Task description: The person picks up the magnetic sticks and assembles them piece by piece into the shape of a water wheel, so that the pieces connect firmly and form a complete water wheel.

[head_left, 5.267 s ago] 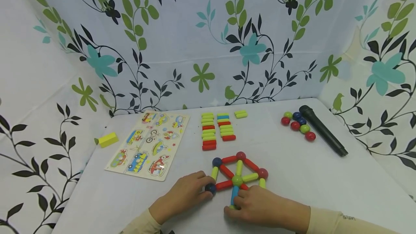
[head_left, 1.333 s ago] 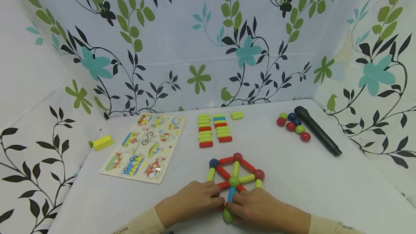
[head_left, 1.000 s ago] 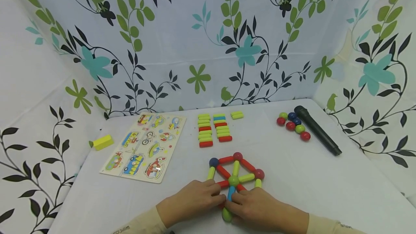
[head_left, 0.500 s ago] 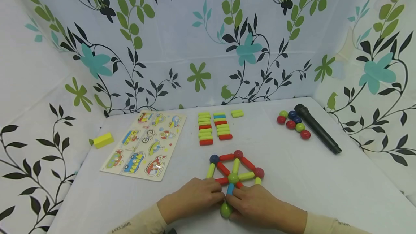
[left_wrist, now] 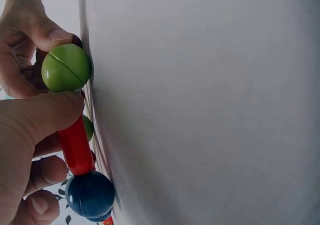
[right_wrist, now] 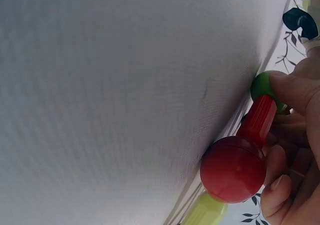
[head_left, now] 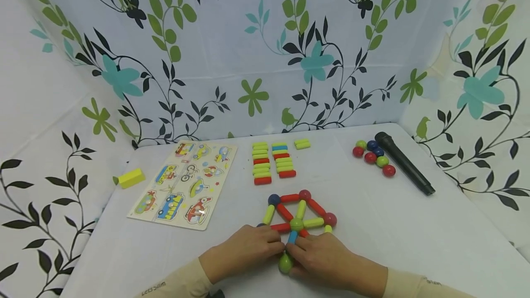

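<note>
— While both my hands meet at the near edge of the desk (head_left: 414, 243), what do you see them holding?

— Your left hand (head_left: 244, 254) pinches a red stick (left_wrist: 75, 147) just under the green ball (head_left: 285, 263); your right hand (head_left: 327, 261) curls round the same ball from the other side.

— Right. I grip from both sides so the ball sits square on the end of the stick frame (head_left: 297, 215), which lies flat near the middle of the desk's near edge. My right wrist view shows another red stick (right_wrist: 257, 117) running to a red ball (right_wrist: 233, 169).

— Why are the spare sticks (head_left: 271, 162) and spare balls (head_left: 372, 156) kept towards the far edge?

— Probably to stay within reach yet clear of the frame. The puzzle board (head_left: 186, 183) and yellow block (head_left: 130, 178) sit on the left side, the black microphone (head_left: 406, 163) on the right.

— Anything you can't make out?

— My fingers cover the frame's nearest joints, so I cannot tell how the ball joins.
</note>
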### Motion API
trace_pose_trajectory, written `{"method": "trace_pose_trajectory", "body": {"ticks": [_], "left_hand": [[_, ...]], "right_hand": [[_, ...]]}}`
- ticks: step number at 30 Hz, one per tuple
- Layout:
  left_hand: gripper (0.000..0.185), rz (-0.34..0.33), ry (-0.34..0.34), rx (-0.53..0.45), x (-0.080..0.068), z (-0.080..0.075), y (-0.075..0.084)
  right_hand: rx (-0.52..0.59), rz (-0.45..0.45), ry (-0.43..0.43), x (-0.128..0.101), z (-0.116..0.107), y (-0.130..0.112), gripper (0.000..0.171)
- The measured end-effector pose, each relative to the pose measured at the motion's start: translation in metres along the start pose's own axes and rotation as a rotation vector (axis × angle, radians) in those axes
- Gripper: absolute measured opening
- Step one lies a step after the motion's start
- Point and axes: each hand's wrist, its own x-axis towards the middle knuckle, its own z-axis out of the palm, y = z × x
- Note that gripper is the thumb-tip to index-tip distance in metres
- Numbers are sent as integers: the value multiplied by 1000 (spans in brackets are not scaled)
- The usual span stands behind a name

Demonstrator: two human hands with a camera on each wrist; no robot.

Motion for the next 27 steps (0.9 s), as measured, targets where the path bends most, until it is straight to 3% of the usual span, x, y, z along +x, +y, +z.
{"method": "trace_pose_trajectory", "body": {"ticks": [4,7,10,13,17,20,23,27], "left_hand": [[20,-15,-8,-14,-2,-1,-1],[20,-42,-21,-18,-3,-2,-1],[20,-74,-34,-16,-5,-4,-2],[21,-94,-36,-26,-7,-5,-4],[23,-117,-23,-50,-11,-5,-9],[26,-161,-5,-46,-14,-4,-12],[27,-268,21,-73,-16,-5,-15],[11,-554,43,-321,-16,-11,-18]], "right_hand": [[35,65,-9,2,-7,6,43],[41,181,27,3,-15,23,41],[-22,290,41,1,-21,46,35],[-50,339,-28,-7,-21,63,30],[38,358,-142,-18,-19,71,29],[86,364,-177,-23,-20,69,29],[117,378,-205,-24,-23,67,29],[162,422,-251,-23,-27,62,26]]}}
